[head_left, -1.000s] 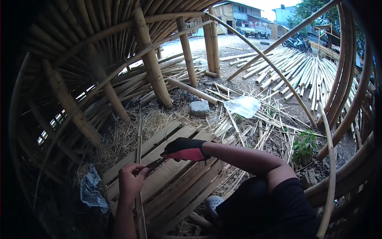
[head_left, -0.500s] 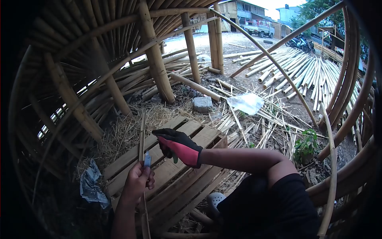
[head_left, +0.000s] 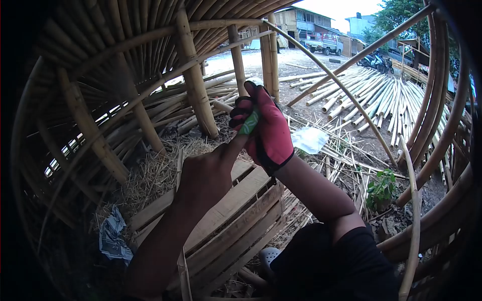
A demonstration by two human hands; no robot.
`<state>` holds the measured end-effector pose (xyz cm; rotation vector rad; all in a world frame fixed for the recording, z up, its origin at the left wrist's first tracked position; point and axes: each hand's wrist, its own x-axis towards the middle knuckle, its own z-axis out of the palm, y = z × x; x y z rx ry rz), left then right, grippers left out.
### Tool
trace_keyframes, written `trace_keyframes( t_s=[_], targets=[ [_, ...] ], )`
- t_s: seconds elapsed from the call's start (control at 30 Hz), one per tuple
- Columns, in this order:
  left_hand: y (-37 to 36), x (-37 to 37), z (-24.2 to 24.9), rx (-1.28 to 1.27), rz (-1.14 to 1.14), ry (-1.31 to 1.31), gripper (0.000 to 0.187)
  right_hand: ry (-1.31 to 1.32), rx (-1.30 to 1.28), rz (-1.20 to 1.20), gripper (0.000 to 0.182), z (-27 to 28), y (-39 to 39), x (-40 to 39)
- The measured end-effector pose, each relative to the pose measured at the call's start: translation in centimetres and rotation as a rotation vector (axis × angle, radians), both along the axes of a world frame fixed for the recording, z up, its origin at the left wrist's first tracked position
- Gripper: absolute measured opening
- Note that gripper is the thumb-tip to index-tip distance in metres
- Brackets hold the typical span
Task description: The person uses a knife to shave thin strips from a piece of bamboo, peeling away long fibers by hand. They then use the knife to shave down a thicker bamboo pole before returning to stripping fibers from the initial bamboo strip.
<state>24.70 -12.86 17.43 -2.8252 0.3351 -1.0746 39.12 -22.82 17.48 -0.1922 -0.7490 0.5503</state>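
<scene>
In front of me, my left hand (head_left: pixel 206 175) is bare, with its index finger stretched up to my right hand (head_left: pixel 271 128), which wears a pink and black glove. The glove's fingers curl round a green patterned piece (head_left: pixel 249 123) at the tip of that finger. Whether the piece wraps the fingertip cannot be made out. My other left fingers are mostly hidden behind the hand. A thin bamboo strip (head_left: pixel 184 278) stands along a slatted wooden crate (head_left: pixel 226 210), beyond my left forearm and apart from the hand.
Crumpled newspaper (head_left: pixel 114 236) lies left of the crate. Bamboo posts (head_left: pixel 198 95) and a slanted pole (head_left: pixel 331 75) frame the space. Cut poles (head_left: pixel 371 95) spread over the ground at right, near a white plastic sheet (head_left: pixel 310 139). A plant (head_left: pixel 381 189) grows at right.
My left hand has let go of the bamboo strip and risen to meet the gloved hand. The right hand has lifted and turned, fingers now curled round the green piece.
</scene>
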Motion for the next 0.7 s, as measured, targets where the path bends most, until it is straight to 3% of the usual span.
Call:
trace_keyframes(
  t_s=[0.13,0.2,0.23,0.3,0.37,0.43,0.5,0.63,0.7],
  targets=[
    [-0.8,0.9,-0.1,0.076,0.004,-0.009,0.038,0.016,0.07,-0.015,0.041,0.5,-1.0,0.3],
    [-1.2,1.5,-1.3,-0.513,-0.042,-0.115,0.04,-0.012,0.041,-0.06,0.041,0.1,-1.3,0.8],
    [-1.2,1.7,-1.4,-0.511,-0.045,-0.116,0.04,-0.039,0.01,-0.103,0.042,-0.2,-1.4,1.2],
    [-1.4,2.0,-1.4,-0.79,-0.017,-0.055,0.03,-0.035,0.03,-0.008,0.043,-0.6,-1.2,1.4],
    [-1.0,2.7,-1.8,-0.771,-0.052,-0.043,0.023,-0.039,0.045,0.088,0.044,-0.8,-0.9,1.3],
    [-1.0,2.9,-2.0,-0.757,-0.086,-0.033,0.022,-0.087,-0.074,-0.07,0.045,-0.8,-0.9,0.9],
    [-1.1,2.7,-2.0,-1.107,-0.133,0.149,0.025,-0.118,-0.099,-0.078,0.045,-1.0,-1.0,1.0],
    [-0.5,2.5,-3.1,-1.277,-0.132,0.13,0.025,-0.135,-0.17,-0.192,0.046,-2.1,-0.2,-0.3],
    [-0.3,2.5,-2.9,-1.433,-0.082,0.081,0.026,-0.169,-0.355,-0.266,0.043,-2.7,0.5,-0.5]
  ],
)
